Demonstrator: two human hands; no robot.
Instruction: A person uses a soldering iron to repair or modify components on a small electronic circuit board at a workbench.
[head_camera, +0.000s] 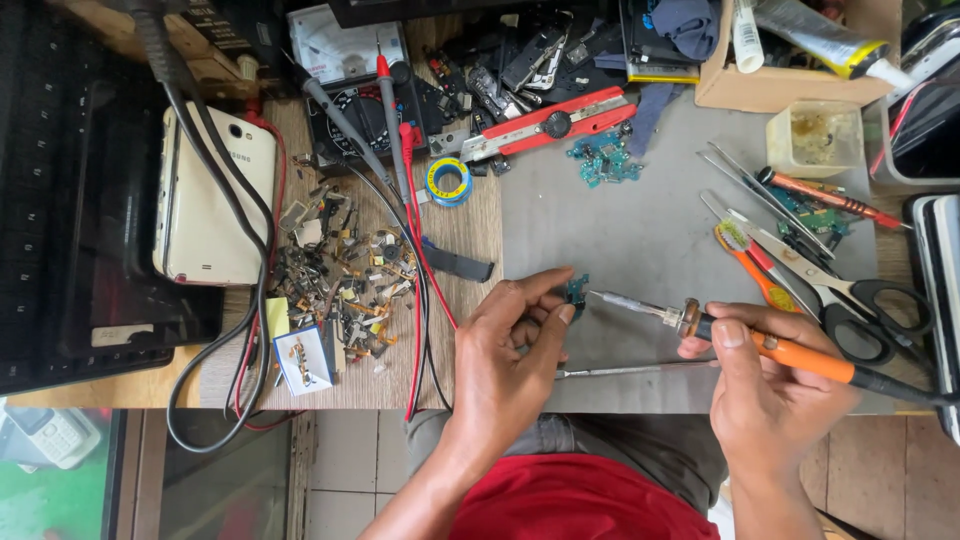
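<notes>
Seen from above, a person in a red shirt works at a cluttered worktop (640, 240) covered partly by a grey mat. The left hand (505, 350) is closed in a pinch, thumb and fingertips clamped on a small teal circuit board (576, 290) held just above the mat's near-left part. The right hand (770, 385) is wrapped shut around the orange handle of a soldering iron (740, 335), whose metal tip points left and ends just beside the small board; whether tip and board touch cannot be told. A thin metal tool (630, 371) lies on the mat between the two hands, near the front edge. To the right of the iron lie black-handled scissors (860, 310), an orange toothbrush (748, 262) and tweezers. Farther back on the mat sit more teal circuit pieces (603, 160) and a red utility knife (545, 125). On the bare wood to the left are a pile of tiny metal parts (340, 275), a blue spool of solder wire (448, 181), a white phone (215, 195) lying face down, a multimeter (350, 85) with red and black leads, and a dark laptop (60, 190) at the far left.
</notes>
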